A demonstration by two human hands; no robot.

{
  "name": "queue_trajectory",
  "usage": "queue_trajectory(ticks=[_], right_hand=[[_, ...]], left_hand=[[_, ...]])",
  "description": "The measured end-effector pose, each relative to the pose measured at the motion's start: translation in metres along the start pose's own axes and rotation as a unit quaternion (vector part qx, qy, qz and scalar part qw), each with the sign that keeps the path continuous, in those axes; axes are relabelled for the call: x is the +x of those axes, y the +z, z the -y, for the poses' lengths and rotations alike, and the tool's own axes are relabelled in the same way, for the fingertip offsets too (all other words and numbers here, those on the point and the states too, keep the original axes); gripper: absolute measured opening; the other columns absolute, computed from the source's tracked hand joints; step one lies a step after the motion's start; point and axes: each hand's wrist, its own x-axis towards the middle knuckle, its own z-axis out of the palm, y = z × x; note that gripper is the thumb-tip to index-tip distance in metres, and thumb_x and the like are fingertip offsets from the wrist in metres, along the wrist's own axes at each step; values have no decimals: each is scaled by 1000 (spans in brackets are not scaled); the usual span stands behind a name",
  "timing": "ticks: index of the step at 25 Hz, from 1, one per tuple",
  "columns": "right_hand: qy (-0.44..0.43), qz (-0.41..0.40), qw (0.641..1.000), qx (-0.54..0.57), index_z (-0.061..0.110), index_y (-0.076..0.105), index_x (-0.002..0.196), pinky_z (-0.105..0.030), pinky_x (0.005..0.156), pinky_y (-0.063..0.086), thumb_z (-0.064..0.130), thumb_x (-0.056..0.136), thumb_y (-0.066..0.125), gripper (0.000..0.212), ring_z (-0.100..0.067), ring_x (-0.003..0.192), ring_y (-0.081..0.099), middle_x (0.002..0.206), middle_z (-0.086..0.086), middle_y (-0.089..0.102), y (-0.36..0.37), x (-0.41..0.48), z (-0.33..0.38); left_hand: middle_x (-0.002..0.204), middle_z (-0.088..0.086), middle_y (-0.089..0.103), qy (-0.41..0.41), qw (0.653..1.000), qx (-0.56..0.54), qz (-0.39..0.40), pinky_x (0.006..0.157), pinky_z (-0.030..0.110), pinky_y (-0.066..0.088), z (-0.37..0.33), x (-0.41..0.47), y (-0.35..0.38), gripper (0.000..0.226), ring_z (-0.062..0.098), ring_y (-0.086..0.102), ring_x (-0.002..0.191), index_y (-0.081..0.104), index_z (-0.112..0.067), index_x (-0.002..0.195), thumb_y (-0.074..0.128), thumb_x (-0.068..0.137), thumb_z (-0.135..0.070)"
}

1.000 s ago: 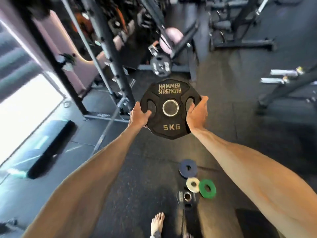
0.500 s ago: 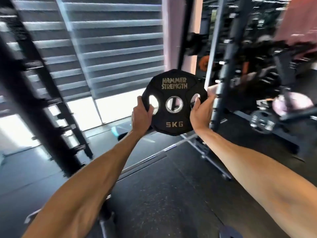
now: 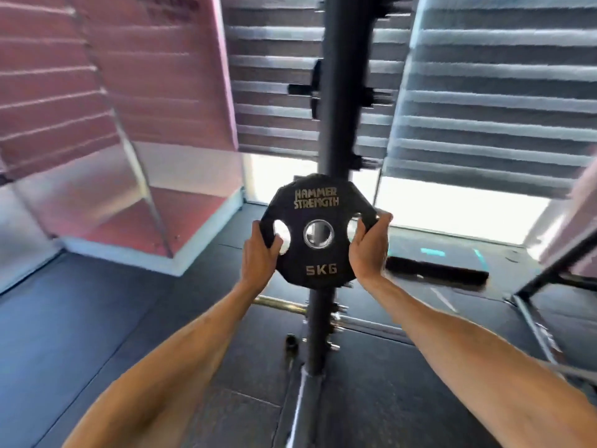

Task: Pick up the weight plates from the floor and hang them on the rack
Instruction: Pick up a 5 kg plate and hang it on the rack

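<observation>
Weight plate [image 3: 318, 232]: black, rubbery, many-sided, "HAMMER STRENGTH 5KG", metal-ringed centre hole. Held upright before rack upright [image 3: 339, 92], black steel, stubby pegs apparently blurred. Left hand [image 3: 260, 255] and right hand [image 3: 370, 245]: fingers curled around opposite edges through grip holes.

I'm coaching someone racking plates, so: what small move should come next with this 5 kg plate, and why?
Probably lift the plate a little and turn it toward the nearest peg on the rack post. The left hand and right hand grip its sides, and its centre hole faces the post, not a peg.
</observation>
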Motion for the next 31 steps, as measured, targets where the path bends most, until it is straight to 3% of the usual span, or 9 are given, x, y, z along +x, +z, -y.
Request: queue_trajectory(ticks=[3,5,7,9,10,13,16,19,31], right_hand=[[-32,37,998,50,7,45,122,-26,78,47,15,99,53,25,-19,95,62,106,1,57,110,3,48],[-67,56,993,74,9,44,122,-33,82,55,15,100,53,25,-19,96,63,106,0,60,169,14,75],[-82,71,991,82,12,42,122,-42,80,58,19,101,52,24,-22,93,66,106,-4,63,227,33,105],[-106,75,988,86,14,41,122,-42,77,58,21,101,51,24,-24,93,66,107,-6,64,277,57,132],[-118,69,986,96,14,40,123,-40,78,57,21,101,51,25,-25,95,66,110,-7,65,300,70,149],[-136,50,982,117,14,39,124,-31,75,53,21,102,50,26,-26,99,67,114,-7,66,366,106,185],[-122,32,980,151,12,39,123,-31,71,51,21,102,49,25,-30,100,66,114,-9,66,429,134,203],[-125,4,975,184,9,41,122,-26,72,44,19,101,49,24,-30,99,65,112,-9,65,501,171,205],[-129,-85,979,131,8,42,120,-26,67,39,16,101,50,22,-29,93,64,106,-9,65,693,358,182]], left_hand=[[111,2,66,-27,998,-24,-45,83,34,52,52,56,-69,39,22,64,101,50,-12,130,61,94,-22],[111,-2,66,-36,996,-41,-74,85,39,57,77,96,-104,40,21,65,102,51,-18,130,61,93,-30],[112,-2,67,-22,993,-54,-106,82,23,56,93,143,-140,39,20,66,101,53,-17,130,62,93,-28],[110,1,67,-11,988,-65,-139,73,3,47,102,190,-170,37,18,65,96,54,-8,130,62,95,-15],[107,3,66,-2,986,-68,-149,69,2,45,102,216,-185,35,18,64,91,54,-5,129,61,95,-11],[97,4,66,26,983,-56,-171,66,13,47,109,288,-219,33,14,64,77,55,-5,127,60,95,-9],[92,-3,65,61,980,-31,-187,61,8,44,121,357,-243,37,10,60,72,57,-11,129,62,92,-10],[91,-4,67,86,978,-21,-190,65,20,48,143,436,-254,39,15,63,76,59,-16,129,62,90,-14],[95,2,71,136,981,-92,-102,67,27,58,218,736,-197,36,18,68,82,57,-14,129,62,93,-14]])
